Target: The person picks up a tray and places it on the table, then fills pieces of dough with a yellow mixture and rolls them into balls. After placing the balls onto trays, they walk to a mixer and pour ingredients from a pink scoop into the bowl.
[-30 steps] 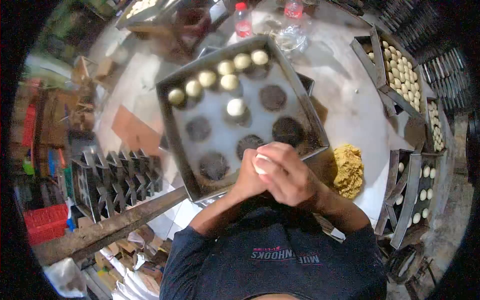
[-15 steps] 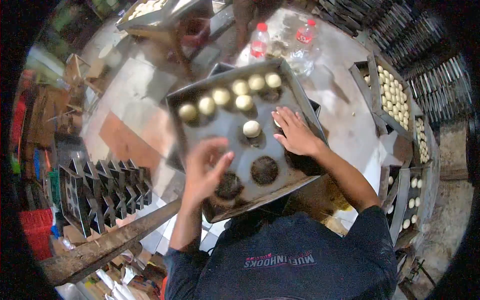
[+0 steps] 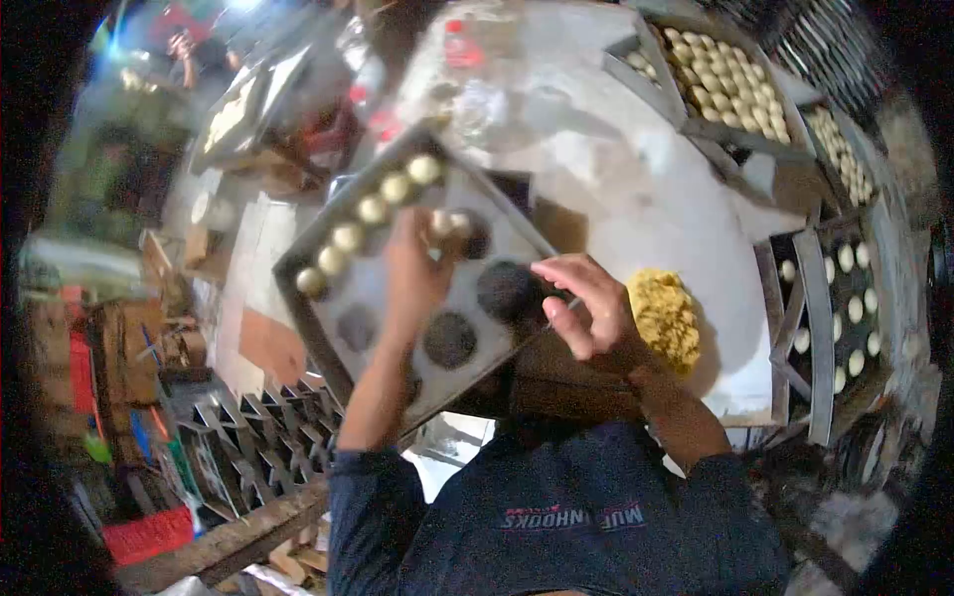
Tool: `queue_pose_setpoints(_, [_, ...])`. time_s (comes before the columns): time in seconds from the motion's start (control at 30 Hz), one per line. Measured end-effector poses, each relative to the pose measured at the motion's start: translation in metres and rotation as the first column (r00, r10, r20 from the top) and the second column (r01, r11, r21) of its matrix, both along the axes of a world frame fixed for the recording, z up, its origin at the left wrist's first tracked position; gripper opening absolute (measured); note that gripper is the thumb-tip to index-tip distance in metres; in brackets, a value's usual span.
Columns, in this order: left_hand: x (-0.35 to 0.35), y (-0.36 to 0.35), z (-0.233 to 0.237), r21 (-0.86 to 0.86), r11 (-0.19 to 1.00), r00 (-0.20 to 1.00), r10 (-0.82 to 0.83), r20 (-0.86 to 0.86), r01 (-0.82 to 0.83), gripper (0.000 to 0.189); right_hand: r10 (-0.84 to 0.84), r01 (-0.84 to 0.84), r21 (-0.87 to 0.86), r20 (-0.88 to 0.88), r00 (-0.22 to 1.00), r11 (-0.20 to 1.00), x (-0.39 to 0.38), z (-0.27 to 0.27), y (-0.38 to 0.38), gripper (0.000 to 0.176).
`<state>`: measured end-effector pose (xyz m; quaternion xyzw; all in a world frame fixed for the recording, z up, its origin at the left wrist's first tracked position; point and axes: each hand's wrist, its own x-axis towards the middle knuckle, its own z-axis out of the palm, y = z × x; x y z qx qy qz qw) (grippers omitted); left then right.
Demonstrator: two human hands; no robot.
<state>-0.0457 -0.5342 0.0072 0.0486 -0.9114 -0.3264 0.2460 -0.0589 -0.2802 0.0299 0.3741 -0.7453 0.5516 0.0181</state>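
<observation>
A dark metal tray (image 3: 452, 382) lies tilted in view, with a row of pale round dough balls (image 3: 373, 209) along its far left side. My left hand (image 3: 417, 263) is over the tray, blurred, its fingers closed at a dough ball (image 3: 438, 223). Another dough ball (image 3: 461, 225) sits right beside it. Dark round patches mark the tray's surface. My right hand (image 3: 591, 308) is at the tray's right edge, fingers curved and apart, with nothing seen in it.
A yellow crumbly heap (image 3: 664, 320) lies right of my right hand. Trays of dough balls (image 3: 725, 84) stand at the right. Bottles (image 3: 460, 45) are at the back. Stacked metal racks (image 3: 263, 437) and a wooden beam (image 3: 224, 546) are at lower left.
My view has swung, so the tray appears turned and further left. My left hand has moved in over the dough balls; my right hand has drawn back from the tray's surface to its edge.
</observation>
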Motion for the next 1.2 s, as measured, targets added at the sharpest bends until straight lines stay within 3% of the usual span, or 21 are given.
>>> queue_pose_setpoints(0.07, [0.016, 0.08, 0.031, 0.271, 0.95, 0.986, -0.165, 0.023, 0.152, 0.043, 0.026, 0.016, -0.122, 0.339, 0.941, 0.992, -0.003, -0.012, 0.028, 0.038])
queue_pose_setpoints(0.1, [0.022, 0.111, 0.033, 0.194, 0.955, 0.973, -0.23, 0.004, 0.225, 0.054, 0.067, 0.012, -0.177, 0.434, 0.898, 0.984, -0.007, -0.019, 0.041, 0.039])
queue_pose_setpoints(0.17, [0.027, 0.17, 0.057, 0.366, 0.861, 0.913, -0.403, 0.065, 0.354, 0.094, 0.078, 0.021, -0.223, 0.427, 0.901, 0.975, -0.011, -0.014, 0.074, 0.041])
queue_pose_setpoints(0.23, [0.029, 0.204, 0.06, 0.379, 0.849, 0.923, -0.384, -0.035, 0.367, 0.109, 0.07, 0.071, -0.271, 0.478, 0.876, 0.96, -0.01, 0.0, 0.108, 0.046])
queue_pose_setpoints(0.27, [0.033, 0.208, 0.052, 0.487, 0.783, 0.896, -0.444, 0.003, 0.387, 0.117, 0.024, 0.085, -0.316, 0.326, 0.945, 0.945, -0.006, -0.001, 0.118, 0.049])
queue_pose_setpoints(0.33, [0.043, 0.232, 0.059, 0.656, 0.703, 0.914, -0.404, 0.05, 0.275, 0.075, 0.078, -0.087, -0.357, -0.039, 0.996, 0.93, -0.008, -0.001, 0.136, 0.056])
queue_pose_setpoints(0.4, [0.053, 0.259, 0.063, 0.668, 0.733, 0.974, -0.22, 0.053, 0.129, 0.037, 0.043, -0.034, -0.23, 0.033, 0.999, 0.973, 0.015, 0.014, 0.152, 0.05])
queue_pose_setpoints(0.43, [0.058, 0.265, 0.06, 0.662, 0.735, 0.971, -0.235, 0.046, 0.146, 0.037, -0.004, 0.014, -0.208, 0.049, 0.999, 0.978, 0.022, 0.024, 0.16, 0.048])
queue_pose_setpoints(0.5, [0.07, 0.271, 0.05, 0.269, 0.918, 0.956, -0.28, -0.086, 0.293, 0.035, -0.021, 0.061, -0.42, 0.099, 0.995, 0.906, 0.028, 0.006, 0.158, 0.04])
queue_pose_setpoints(0.53, [0.082, 0.284, 0.057, 0.249, 0.922, 0.955, -0.278, -0.107, 0.296, 0.029, -0.065, 0.089, -0.391, 0.074, 0.995, 0.916, 0.036, 0.017, 0.164, 0.028])
queue_pose_setpoints(0.57, [0.094, 0.287, 0.051, 0.27, 0.9, 0.939, -0.322, -0.119, 0.343, 0.043, -0.075, 0.093, -0.393, 0.061, 0.995, 0.915, 0.047, 0.019, 0.165, 0.028])
queue_pose_setpoints(0.63, [0.109, 0.31, 0.051, 0.668, 0.608, 0.903, -0.259, -0.343, 0.428, 0.063, -0.272, 0.271, -0.457, 0.065, 0.96, 0.848, 0.074, 0.02, 0.153, 0.018])
queue_pose_setpoints(0.77, [0.169, 0.274, 0.048, 0.733, 0.649, 0.972, -0.223, -0.07, 0.202, 0.046, -0.241, 0.205, -0.425, -0.032, 0.97, 0.882, 0.113, -0.003, 0.104, 0.014])
queue_pose_setpoints(0.83, [0.199, 0.256, 0.04, 0.754, 0.656, 0.974, -0.192, 0.119, 0.037, 0.038, -0.092, 0.104, -0.28, 0.054, 0.994, 0.954, 0.123, -0.012, 0.086, 0.019])
queue_pose_setpoints(0.87, [0.214, 0.25, 0.032, 0.761, 0.646, 0.995, -0.103, 0.016, 0.055, 0.033, -0.117, 0.115, -0.18, 0.0, 0.993, 0.977, 0.135, -0.011, 0.081, 0.018])
queue_pose_setpoints(0.9, [0.233, 0.239, 0.029, 0.841, 0.541, 0.993, -0.099, 0.071, -0.006, 0.033, -0.141, 0.136, -0.081, -0.062, 0.988, 0.987, 0.145, -0.007, 0.076, 0.019])
queue_pose_setpoints(0.97, [0.255, 0.231, 0.037, 0.995, 0.099, 0.998, -0.068, -0.014, 0.02, 0.033, -0.09, 0.073, -0.284, -0.047, 0.995, 0.956, 0.156, -0.026, 0.056, 0.022])
queue_pose_setpoints(1.03, [0.263, 0.23, -0.005, 0.987, 0.159, 0.999, 0.035, 0.001, -0.006, 0.036, -0.101, 0.13, -0.302, 0.111, 0.989, 0.944, 0.173, -0.025, 0.053, 0.023])
queue_pose_setpoints(1.1, [0.271, 0.237, -0.008, 0.991, 0.06, 0.982, -0.138, 0.128, -0.121, 0.034, 0.014, -0.001, -0.343, 0.035, 0.999, 0.939, 0.174, -0.059, 0.049, 0.028])
queue_pose_setpoints(1.13, [0.272, 0.227, -0.014, 0.999, -0.043, 0.981, -0.196, 0.01, -0.019, 0.036, 0.023, 0.006, -0.179, 0.16, 0.987, 0.984, 0.171, -0.042, 0.061, 0.03])
queue_pose_setpoints(1.2, [0.264, 0.221, -0.013, 0.973, -0.218, 0.977, -0.181, -0.112, 0.071, 0.043, 0.01, 0.034, -0.18, 0.234, 0.972, 0.983, 0.153, -0.04, 0.076, 0.028])
